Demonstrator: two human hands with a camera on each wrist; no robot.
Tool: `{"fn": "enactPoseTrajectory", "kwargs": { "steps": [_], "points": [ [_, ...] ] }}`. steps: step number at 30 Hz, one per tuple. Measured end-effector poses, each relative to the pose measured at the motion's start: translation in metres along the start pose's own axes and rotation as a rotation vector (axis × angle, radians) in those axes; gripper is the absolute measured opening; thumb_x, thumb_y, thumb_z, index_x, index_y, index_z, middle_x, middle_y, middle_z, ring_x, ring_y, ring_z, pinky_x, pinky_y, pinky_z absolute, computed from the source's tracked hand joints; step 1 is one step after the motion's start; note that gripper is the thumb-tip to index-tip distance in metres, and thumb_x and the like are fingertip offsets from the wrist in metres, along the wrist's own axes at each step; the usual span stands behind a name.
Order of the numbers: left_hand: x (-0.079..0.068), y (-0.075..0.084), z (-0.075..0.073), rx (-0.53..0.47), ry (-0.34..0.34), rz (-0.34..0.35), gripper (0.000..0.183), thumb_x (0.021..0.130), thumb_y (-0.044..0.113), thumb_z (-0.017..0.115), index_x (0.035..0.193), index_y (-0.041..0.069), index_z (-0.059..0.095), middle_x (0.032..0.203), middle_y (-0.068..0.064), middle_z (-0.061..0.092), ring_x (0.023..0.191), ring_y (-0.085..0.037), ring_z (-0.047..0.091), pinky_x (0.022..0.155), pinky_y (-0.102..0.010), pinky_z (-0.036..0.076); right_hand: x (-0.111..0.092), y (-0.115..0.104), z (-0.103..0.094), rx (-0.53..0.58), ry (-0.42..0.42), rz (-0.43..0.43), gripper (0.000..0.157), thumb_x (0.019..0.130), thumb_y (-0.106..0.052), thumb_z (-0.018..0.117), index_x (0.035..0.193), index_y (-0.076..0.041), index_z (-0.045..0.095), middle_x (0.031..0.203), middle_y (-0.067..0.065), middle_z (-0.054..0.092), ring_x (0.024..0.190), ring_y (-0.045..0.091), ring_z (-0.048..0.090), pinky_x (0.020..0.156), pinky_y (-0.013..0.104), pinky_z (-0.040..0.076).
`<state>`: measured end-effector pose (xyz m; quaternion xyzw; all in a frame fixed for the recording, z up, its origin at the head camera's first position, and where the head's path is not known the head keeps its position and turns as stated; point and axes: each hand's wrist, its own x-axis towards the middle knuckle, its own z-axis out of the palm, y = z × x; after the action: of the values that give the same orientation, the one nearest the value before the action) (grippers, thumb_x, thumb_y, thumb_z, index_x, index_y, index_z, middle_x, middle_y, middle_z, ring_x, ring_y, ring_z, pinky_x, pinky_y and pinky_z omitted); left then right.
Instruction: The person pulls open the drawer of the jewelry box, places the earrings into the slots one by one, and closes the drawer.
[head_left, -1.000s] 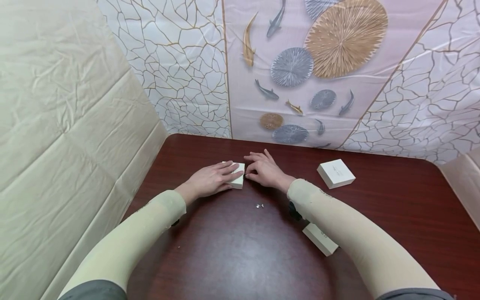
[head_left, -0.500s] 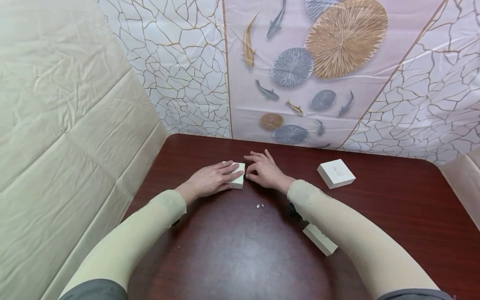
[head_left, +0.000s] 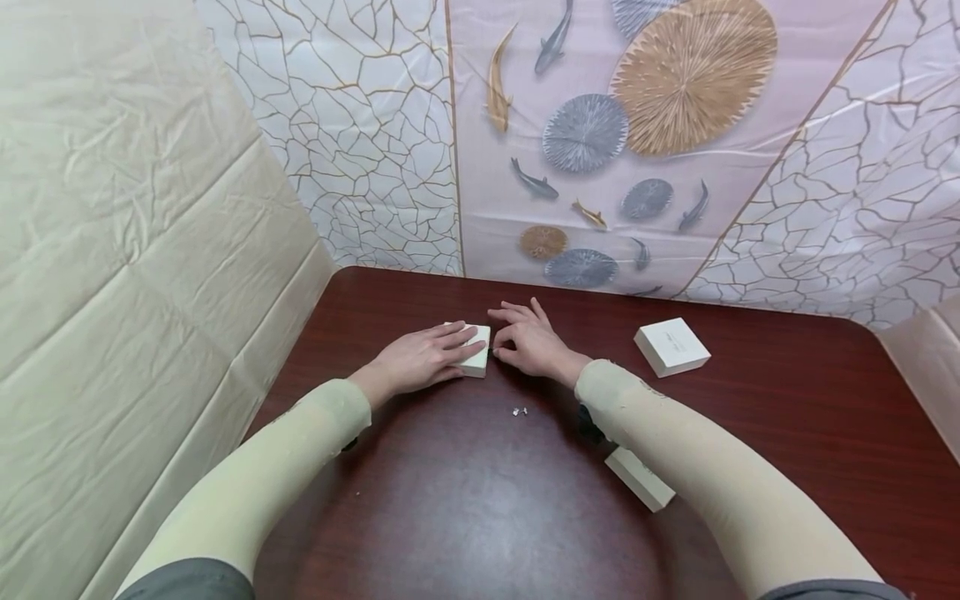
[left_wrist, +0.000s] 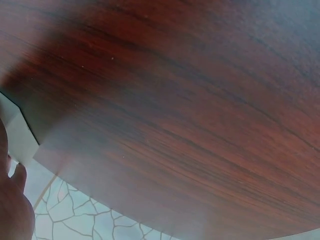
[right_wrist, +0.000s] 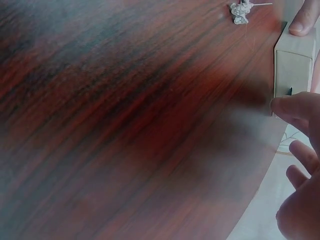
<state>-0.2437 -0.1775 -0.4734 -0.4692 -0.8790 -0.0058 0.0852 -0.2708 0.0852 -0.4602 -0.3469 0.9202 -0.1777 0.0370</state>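
White box (head_left: 476,367) beneath the straight-fingered left hand (head_left: 418,358), its dark tab (right_wrist: 291,91) in the pinching right hand (head_left: 531,343)

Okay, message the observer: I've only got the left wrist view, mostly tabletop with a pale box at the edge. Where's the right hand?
Observer: The head view shows the right hand at the right end of the white box.
Operator: And how does the left hand sit on that box?
Observer: Its fingers lie across the top.
Operator: Is anything small lying loose?
Observer: Yes, some silvery bits on the table, below and right of the box in the head view.
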Motion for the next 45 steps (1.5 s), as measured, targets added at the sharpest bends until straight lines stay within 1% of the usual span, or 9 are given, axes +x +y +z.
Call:
{"fn": "enactPoseTrajectory", "kwargs": {
  "steps": [4, 11, 18, 25, 30, 32, 36, 41, 45],
  "points": [
    [0.002, 0.0, -0.001, 0.001, -0.005, 0.006, 0.056, 0.106, 0.036, 0.068, 0.158, 0.016, 0.056, 0.161, -0.013, 0.053, 0.149, -0.034, 0.05, 0.123, -0.042, 0.041, -0.003, 0.001, -0.002, -0.005, 0.007, -0.001, 0.012, 0.098, -0.016, 0.075, 0.088, -0.015, 0.081, 0.161, 0.014, 0.052, 0.16, 0.037, 0.03, 0.128, 0.071, 0.005],
    [0.002, 0.001, -0.002, 0.002, -0.006, 0.008, 0.057, 0.106, 0.036, 0.069, 0.157, 0.015, 0.056, 0.16, -0.014, 0.053, 0.149, -0.035, 0.05, 0.123, -0.043, 0.041, -0.005, 0.004, -0.002, -0.03, 0.017, -0.004, 0.013, 0.098, -0.017, 0.076, 0.087, -0.017, 0.081, 0.161, 0.013, 0.053, 0.159, 0.037, 0.031, 0.128, 0.071, 0.007],
    [-0.001, 0.002, -0.001, 0.017, 0.019, 0.019, 0.057, 0.104, 0.036, 0.071, 0.155, 0.014, 0.059, 0.158, -0.015, 0.056, 0.147, -0.035, 0.053, 0.121, -0.044, 0.043, -0.006, 0.002, -0.001, -0.032, 0.018, -0.013, 0.013, 0.098, -0.017, 0.076, 0.087, -0.017, 0.082, 0.161, 0.013, 0.052, 0.159, 0.038, 0.03, 0.128, 0.072, 0.006],
    [-0.002, 0.001, 0.001, 0.006, 0.019, 0.023, 0.057, 0.104, 0.034, 0.071, 0.155, 0.013, 0.059, 0.158, -0.015, 0.056, 0.147, -0.036, 0.052, 0.122, -0.044, 0.042, -0.009, 0.003, -0.003, -0.029, 0.027, -0.024, 0.012, 0.097, -0.015, 0.076, 0.088, -0.015, 0.082, 0.162, 0.014, 0.052, 0.159, 0.04, 0.03, 0.128, 0.072, 0.005],
    [-0.002, -0.001, 0.002, 0.018, 0.036, 0.041, 0.056, 0.105, 0.035, 0.07, 0.155, 0.013, 0.058, 0.157, -0.016, 0.057, 0.145, -0.037, 0.054, 0.122, -0.045, 0.043, -0.011, 0.005, -0.003, -0.045, 0.039, -0.017, 0.012, 0.096, -0.015, 0.076, 0.086, -0.017, 0.082, 0.162, 0.013, 0.052, 0.158, 0.039, 0.032, 0.127, 0.073, 0.008],
    [0.001, -0.001, 0.002, 0.016, 0.039, 0.045, 0.056, 0.105, 0.034, 0.07, 0.155, 0.012, 0.058, 0.157, -0.016, 0.057, 0.145, -0.037, 0.054, 0.122, -0.045, 0.043, -0.013, 0.007, -0.004, -0.049, 0.047, -0.015, 0.012, 0.096, -0.015, 0.076, 0.086, -0.017, 0.082, 0.162, 0.013, 0.052, 0.158, 0.04, 0.032, 0.127, 0.073, 0.008],
    [0.0, -0.001, -0.001, -0.002, 0.022, 0.036, 0.057, 0.105, 0.033, 0.071, 0.156, 0.012, 0.058, 0.158, -0.016, 0.056, 0.147, -0.037, 0.052, 0.123, -0.045, 0.041, -0.014, 0.009, -0.004, -0.043, 0.052, -0.011, 0.012, 0.096, -0.016, 0.076, 0.086, -0.018, 0.081, 0.162, 0.012, 0.051, 0.158, 0.039, 0.032, 0.127, 0.073, 0.008],
    [0.001, -0.003, 0.001, -0.011, 0.007, 0.024, 0.057, 0.106, 0.034, 0.069, 0.158, 0.014, 0.055, 0.161, -0.014, 0.053, 0.15, -0.036, 0.049, 0.125, -0.044, 0.038, -0.016, 0.011, -0.005, -0.042, 0.044, 0.011, 0.013, 0.097, -0.016, 0.076, 0.085, -0.019, 0.08, 0.163, 0.009, 0.051, 0.159, 0.037, 0.031, 0.128, 0.072, 0.007],
    [0.001, -0.003, 0.003, -0.014, 0.002, 0.025, 0.058, 0.106, 0.034, 0.069, 0.158, 0.014, 0.055, 0.161, -0.015, 0.053, 0.149, -0.036, 0.049, 0.125, -0.044, 0.038, -0.016, 0.011, -0.005, -0.044, 0.04, 0.011, 0.015, 0.097, -0.017, 0.076, 0.083, -0.02, 0.08, 0.163, 0.009, 0.051, 0.159, 0.037, 0.031, 0.128, 0.072, 0.007]
  ]
}}
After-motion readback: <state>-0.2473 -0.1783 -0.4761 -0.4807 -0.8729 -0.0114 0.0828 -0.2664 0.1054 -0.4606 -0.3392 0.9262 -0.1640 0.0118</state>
